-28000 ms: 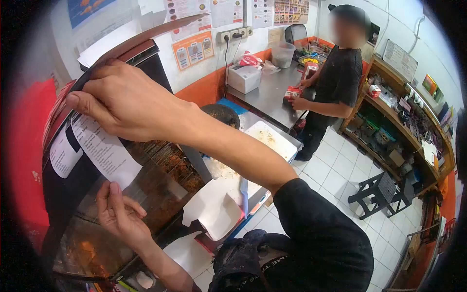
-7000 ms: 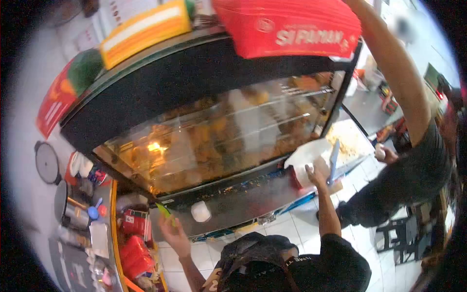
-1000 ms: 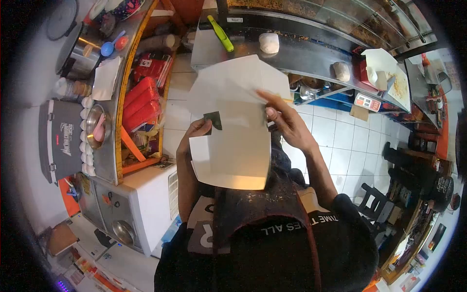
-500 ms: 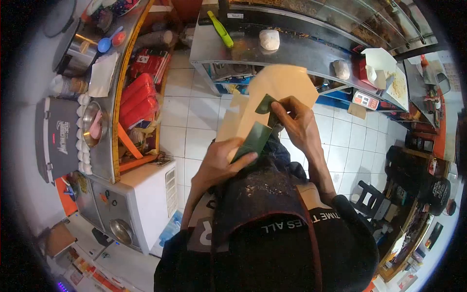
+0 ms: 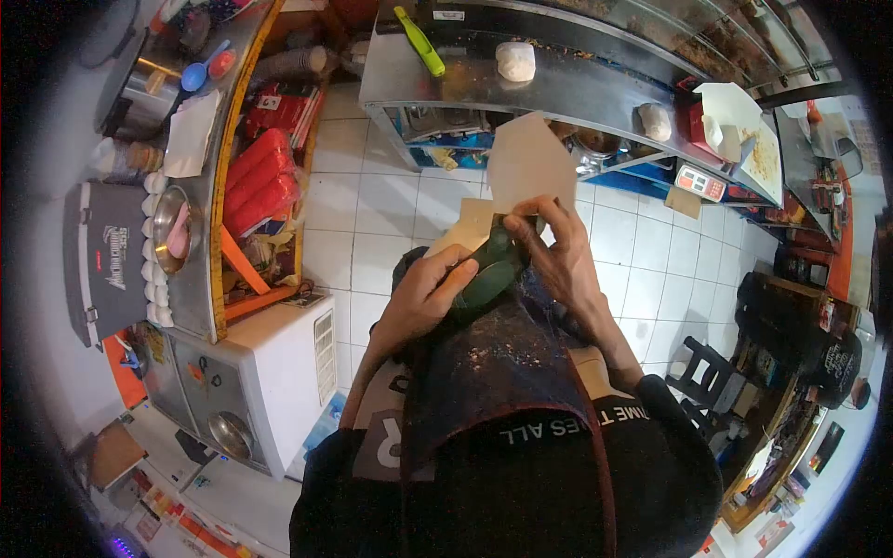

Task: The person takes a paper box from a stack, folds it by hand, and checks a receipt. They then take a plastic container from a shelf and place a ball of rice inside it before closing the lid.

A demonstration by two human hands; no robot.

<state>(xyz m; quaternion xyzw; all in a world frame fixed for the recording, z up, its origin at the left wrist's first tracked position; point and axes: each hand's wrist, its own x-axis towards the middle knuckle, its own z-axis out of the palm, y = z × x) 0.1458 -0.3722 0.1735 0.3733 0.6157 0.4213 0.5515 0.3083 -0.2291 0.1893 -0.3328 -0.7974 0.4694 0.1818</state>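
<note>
In front of my apron (image 5: 498, 372) I hold a cardboard food box (image 5: 532, 163), green outside and cream inside. Its large angular flap stands up at the far side, and a smaller cream flap shows at the left. My left hand (image 5: 420, 296) pinches the left green side, with the thumb lying on a curved green panel. Closed over the box's right edge near the base of the tall flap is my right hand (image 5: 561, 251). Fingers of both hands hide part of the folded edges and the box's inside.
A steel counter (image 5: 595, 93) runs across the far side, bearing a green-handled tool (image 5: 420, 42), wrapped whitish lumps (image 5: 515, 61) and a digital scale (image 5: 699, 183) at its lower right. To the left, a steel shelf holds a metal bowl (image 5: 171, 228), eggs (image 5: 153, 251) and red packs (image 5: 262, 177).
The box has turned more upright, its big flap now rising away from me. Its green panels have bent into curves. My right hand has moved slightly down and my left hand slightly left.
</note>
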